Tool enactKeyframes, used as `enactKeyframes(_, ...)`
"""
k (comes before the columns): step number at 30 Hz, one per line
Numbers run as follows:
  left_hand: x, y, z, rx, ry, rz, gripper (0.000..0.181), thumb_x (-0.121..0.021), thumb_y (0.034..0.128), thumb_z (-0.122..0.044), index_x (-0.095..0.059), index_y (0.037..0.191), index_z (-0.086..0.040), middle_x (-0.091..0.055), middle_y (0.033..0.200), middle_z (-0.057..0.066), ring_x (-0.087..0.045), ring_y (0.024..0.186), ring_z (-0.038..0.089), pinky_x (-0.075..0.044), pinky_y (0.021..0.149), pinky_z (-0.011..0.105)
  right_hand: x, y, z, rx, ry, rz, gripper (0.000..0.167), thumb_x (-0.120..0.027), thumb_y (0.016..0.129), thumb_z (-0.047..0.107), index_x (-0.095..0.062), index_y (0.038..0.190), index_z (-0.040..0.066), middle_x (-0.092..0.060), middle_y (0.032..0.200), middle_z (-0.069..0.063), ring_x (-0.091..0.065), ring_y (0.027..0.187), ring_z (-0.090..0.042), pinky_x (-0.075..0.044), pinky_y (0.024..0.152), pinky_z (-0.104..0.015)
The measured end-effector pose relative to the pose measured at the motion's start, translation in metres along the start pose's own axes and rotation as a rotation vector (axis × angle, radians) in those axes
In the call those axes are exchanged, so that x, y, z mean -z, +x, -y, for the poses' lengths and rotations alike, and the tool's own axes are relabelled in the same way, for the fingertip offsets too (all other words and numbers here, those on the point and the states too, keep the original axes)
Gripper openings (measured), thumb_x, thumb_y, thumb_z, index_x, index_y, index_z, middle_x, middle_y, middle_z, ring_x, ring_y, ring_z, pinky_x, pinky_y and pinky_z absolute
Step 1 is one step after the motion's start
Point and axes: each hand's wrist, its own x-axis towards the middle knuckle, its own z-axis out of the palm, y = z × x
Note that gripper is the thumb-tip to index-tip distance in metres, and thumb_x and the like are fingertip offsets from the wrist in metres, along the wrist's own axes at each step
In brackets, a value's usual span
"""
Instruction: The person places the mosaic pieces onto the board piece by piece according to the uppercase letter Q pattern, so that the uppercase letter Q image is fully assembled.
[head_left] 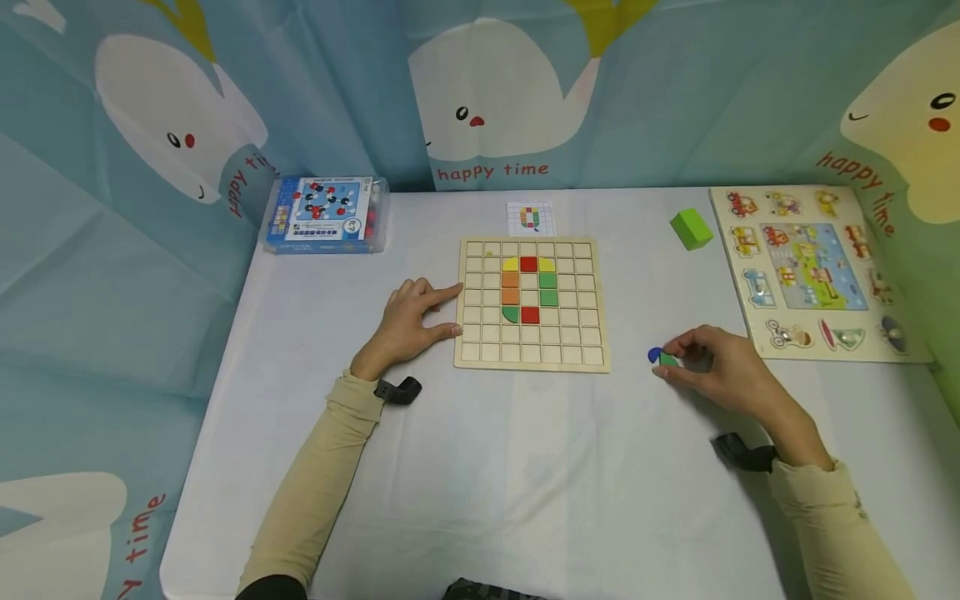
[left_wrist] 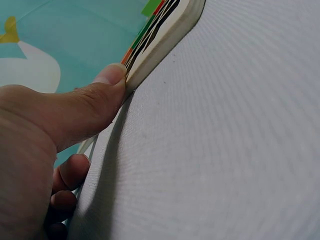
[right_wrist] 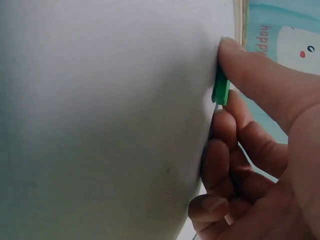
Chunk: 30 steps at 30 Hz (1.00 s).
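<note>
A wooden grid board [head_left: 570, 357] lies in the middle of the white table, with several red, orange, yellow and green tiles in its squares. My left hand [head_left: 405, 323] rests beside its left edge; the extended thumb and index finger touch the rim, and the left wrist view shows the thumb [left_wrist: 95, 102] against that rim. On the table to the right of the board, my right hand [head_left: 716, 367] pinches a small green tile [right_wrist: 221, 90] between thumb and fingers. A round-edged blue piece [head_left: 654, 355] is right against the tile, partly hidden by it.
Behind the board lies a pattern card [head_left: 530, 219] with a coloured figure. A clear plastic box [head_left: 326, 215] stands at the back left. At the right are a green block [head_left: 692, 229] and a wooden picture puzzle [head_left: 821, 333]. A patterned curtain [head_left: 337, 83] hangs behind the table.
</note>
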Motion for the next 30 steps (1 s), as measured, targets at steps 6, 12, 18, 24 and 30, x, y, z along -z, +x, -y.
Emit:
enactKeyframes(6, 0.000, 0.001, 0.000, -0.003, -0.002, -0.007, 0.072, -0.086, 0.0888, -0.036, -0.059, 0.154, -0.021, -0.048, 0.093, 0.004, -0.036, 0.087, 0.022, -0.026, 0.085, 0.038, 0.003, 0.000, 0.003, -0.012, -0.007, 0.005, 0.024, -0.089, 0.086, 0.011, -0.072, 0.100, 0.003, -0.071, 0.089, -0.006, -0.058, 0.077, -0.005, -0.044, 0.068, -0.012)
enactKeyframes(12, -0.001, 0.000, 0.001, -0.007, -0.004, -0.003, 0.072, -0.086, 0.0890, -0.036, -0.059, 0.154, -0.022, -0.048, 0.093, 0.004, -0.036, 0.087, 0.022, -0.026, 0.085, 0.038, 0.011, -0.002, 0.004, -0.023, 0.032, -0.032, 0.018, -0.084, 0.090, 0.010, -0.073, 0.103, 0.004, -0.073, 0.087, -0.006, -0.058, 0.073, 0.001, -0.044, 0.061, -0.014)
enactKeyframes(18, -0.001, 0.000, 0.002, -0.005, -0.001, -0.007, 0.073, -0.087, 0.0883, -0.037, -0.059, 0.154, -0.022, -0.047, 0.092, 0.004, -0.037, 0.088, 0.022, -0.026, 0.085, 0.038, 0.011, 0.000, 0.002, -0.054, 0.113, -0.020, 0.022, -0.082, 0.093, 0.010, -0.075, 0.114, 0.006, -0.072, 0.088, -0.005, -0.058, 0.069, -0.004, -0.045, 0.061, -0.015)
enactKeyframes(24, -0.001, 0.000, 0.001, -0.005, -0.006, -0.006, 0.073, -0.087, 0.0881, -0.036, -0.059, 0.154, -0.022, -0.047, 0.093, 0.004, -0.036, 0.087, 0.022, -0.026, 0.085, 0.038, 0.008, 0.003, 0.001, -0.090, 0.199, 0.026, 0.021, -0.072, 0.102, 0.012, -0.077, 0.122, 0.010, -0.073, 0.088, -0.005, -0.059, 0.069, -0.012, -0.046, 0.060, -0.020)
enactKeyframes(30, -0.001, 0.000, 0.001, -0.001, 0.000, -0.007, 0.072, -0.086, 0.0887, -0.036, -0.059, 0.154, -0.022, -0.047, 0.092, 0.004, -0.036, 0.087, 0.022, -0.026, 0.085, 0.038, 0.006, 0.004, -0.003, -0.118, 0.250, 0.043, 0.027, -0.065, 0.105, 0.009, -0.074, 0.131, 0.009, -0.071, 0.084, -0.004, -0.059, 0.070, -0.013, -0.043, 0.058, -0.025)
